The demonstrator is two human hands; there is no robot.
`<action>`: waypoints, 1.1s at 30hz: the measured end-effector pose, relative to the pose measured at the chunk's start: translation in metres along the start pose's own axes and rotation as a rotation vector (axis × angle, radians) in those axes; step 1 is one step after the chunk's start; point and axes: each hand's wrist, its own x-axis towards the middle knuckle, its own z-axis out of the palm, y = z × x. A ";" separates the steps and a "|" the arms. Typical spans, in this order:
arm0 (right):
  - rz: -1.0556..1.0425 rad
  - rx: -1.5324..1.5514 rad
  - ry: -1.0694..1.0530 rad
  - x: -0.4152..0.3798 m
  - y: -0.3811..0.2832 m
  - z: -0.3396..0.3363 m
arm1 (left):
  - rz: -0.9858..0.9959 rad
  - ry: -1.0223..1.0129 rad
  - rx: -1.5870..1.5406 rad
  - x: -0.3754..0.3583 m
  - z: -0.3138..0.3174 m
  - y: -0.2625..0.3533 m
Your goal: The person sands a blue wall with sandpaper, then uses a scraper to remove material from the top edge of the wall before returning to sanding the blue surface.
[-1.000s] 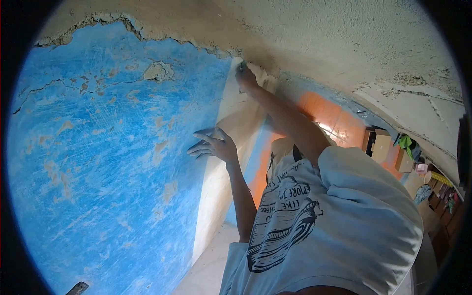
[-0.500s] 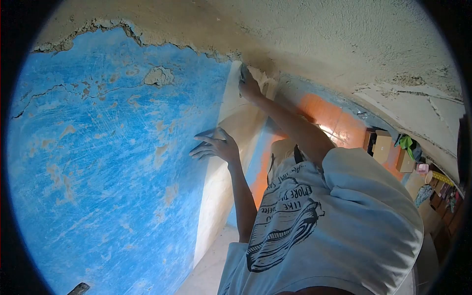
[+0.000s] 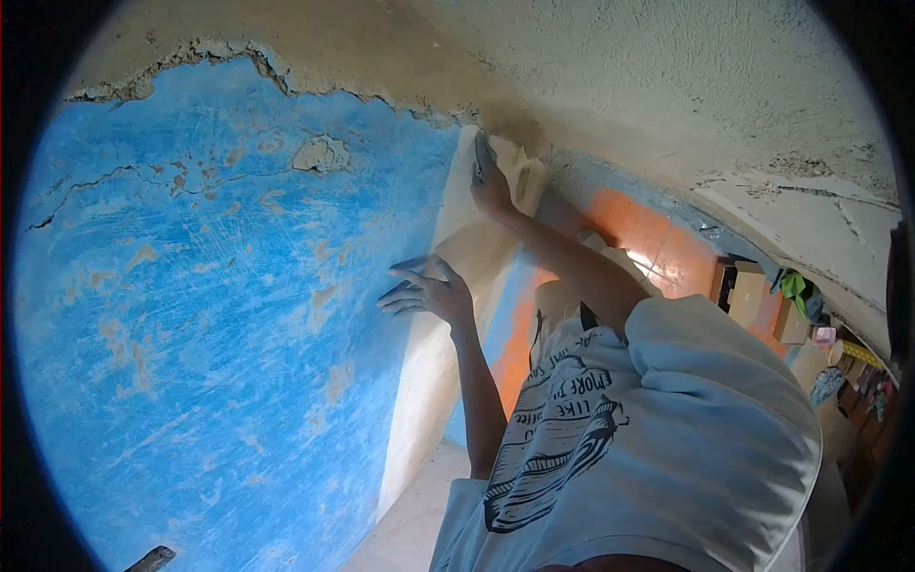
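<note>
A blue, scratched wall [image 3: 219, 286] meets a cream-coloured vertical strip [image 3: 419, 381]. High on this strip, close under its broken upper edge, my right hand [image 3: 492, 181] lies with its dusty fingers pressed together. Whether something thin is under those fingers cannot be made out. Lower and to the left, my left hand [image 3: 434, 289] has its fingers spread over the blue wall beside the strip's edge, holding nothing.
Rough bare plaster [image 3: 362, 48] runs above the cracked edge of the blue paint. An orange and blue wall [image 3: 658, 234] stands behind my right arm. Boxes [image 3: 746, 291], a green cloth [image 3: 794, 284] and other items are at the far right. A dark object [image 3: 152, 559] shows at the bottom left.
The whole view has shifted slightly, so the wall and both hands appear a little further right. My right hand's fingers look more stretched out along the strip; my left hand stays spread.
</note>
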 end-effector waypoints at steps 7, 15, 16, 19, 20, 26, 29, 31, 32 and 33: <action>0.106 0.124 -0.093 0.004 -0.019 -0.020 | -0.012 -0.058 -0.008 0.000 0.000 0.005; 0.095 0.232 -0.122 0.002 -0.042 -0.029 | -0.021 -0.060 -0.010 -0.005 0.004 0.008; 0.142 0.312 -0.129 0.002 -0.031 -0.024 | -0.020 -0.062 -0.011 -0.004 0.003 0.008; 0.073 0.261 -0.106 0.006 -0.028 -0.021 | -0.027 -0.084 -0.007 -0.005 0.005 0.008; 0.016 0.198 -0.093 0.007 -0.032 -0.022 | -0.033 -0.093 -0.002 -0.004 0.004 0.006; -0.087 0.117 -0.050 0.005 -0.023 -0.021 | -0.010 -0.122 0.028 -0.007 0.000 0.003; -0.125 0.218 -0.075 0.001 -0.030 -0.028 | -0.003 -0.092 0.019 -0.006 0.005 0.004; -0.155 0.206 0.007 0.002 -0.027 -0.021 | 0.000 -0.077 0.003 -0.006 0.007 0.007; -0.171 0.181 0.071 0.004 -0.025 -0.018 | 0.001 -0.069 -0.008 -0.007 0.007 0.009; -0.118 0.188 0.006 0.002 -0.031 -0.022 | 0.007 -0.085 0.004 -0.008 0.006 0.007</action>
